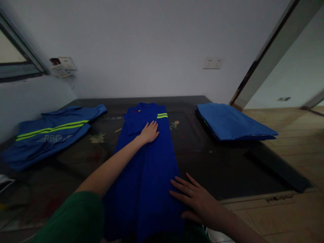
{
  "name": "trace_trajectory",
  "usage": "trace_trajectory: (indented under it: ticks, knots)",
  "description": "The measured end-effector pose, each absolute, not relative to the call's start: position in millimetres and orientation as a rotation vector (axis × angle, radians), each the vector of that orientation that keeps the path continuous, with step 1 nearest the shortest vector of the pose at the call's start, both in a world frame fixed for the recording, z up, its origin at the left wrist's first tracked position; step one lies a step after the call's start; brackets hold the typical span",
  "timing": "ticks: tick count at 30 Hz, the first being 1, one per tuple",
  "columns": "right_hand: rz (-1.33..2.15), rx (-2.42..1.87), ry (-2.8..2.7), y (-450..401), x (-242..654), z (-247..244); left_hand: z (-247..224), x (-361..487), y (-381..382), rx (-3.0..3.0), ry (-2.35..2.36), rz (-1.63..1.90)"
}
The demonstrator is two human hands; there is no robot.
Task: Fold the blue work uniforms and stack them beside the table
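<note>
A dark blue garment (152,168) with yellow-green stripes on its sleeve lies lengthwise on the dark table, its sides folded inward and its collar toward the wall. My left hand (150,132) rests flat on its upper part, beside the striped sleeve, with nothing gripped. Near the lower right edge of the same garment is my right hand (193,197), fingers spread and a ring on one of them, the fingertips over the cloth.
To the left a lighter blue garment (54,130) with yellow-green stripes lies spread out. Folded blue clothing (230,121) is stacked at the table's right side. The dark table (121,101) stands against a wall with sockets (212,63). Wooden flooring (291,135) shows at the right.
</note>
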State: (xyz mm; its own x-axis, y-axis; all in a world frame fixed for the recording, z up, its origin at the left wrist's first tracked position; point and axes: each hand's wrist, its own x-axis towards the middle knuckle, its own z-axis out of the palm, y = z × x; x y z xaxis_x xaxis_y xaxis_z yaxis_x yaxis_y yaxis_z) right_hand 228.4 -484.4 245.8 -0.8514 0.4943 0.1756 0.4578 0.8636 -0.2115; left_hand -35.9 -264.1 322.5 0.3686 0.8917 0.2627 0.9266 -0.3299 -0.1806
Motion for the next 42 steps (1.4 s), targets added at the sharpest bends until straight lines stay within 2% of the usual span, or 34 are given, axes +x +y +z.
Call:
trace_trajectory:
  ticks: [7,12,16,22,29,38,42]
  knots:
    - [0.041,-0.739,-2.831,-486,228,227,291,-58,-277,-2.178,-1.772,-0.255]
    - [-0.265,-0.785,-2.678,-490,223,204,289,-58,-272,-2.192,-1.831,-0.273]
    - [-0.348,-0.701,-2.649,-491,207,213,296,-56,-285,-2.200,-1.767,-0.299]
    - [-0.193,-0.303,-2.886,-479,196,241,303,-62,-372,-2.554,-1.365,-0.212]
    - [0.078,-0.313,-2.910,-470,209,244,289,-97,-497,-2.884,-1.311,-0.272]
    - [0.242,-0.217,-2.669,-470,219,234,268,-90,-538,-2.946,-1.011,-0.241]
    - [0.239,-0.118,-2.499,-469,224,226,252,-103,-546,-2.795,-0.953,-0.400]
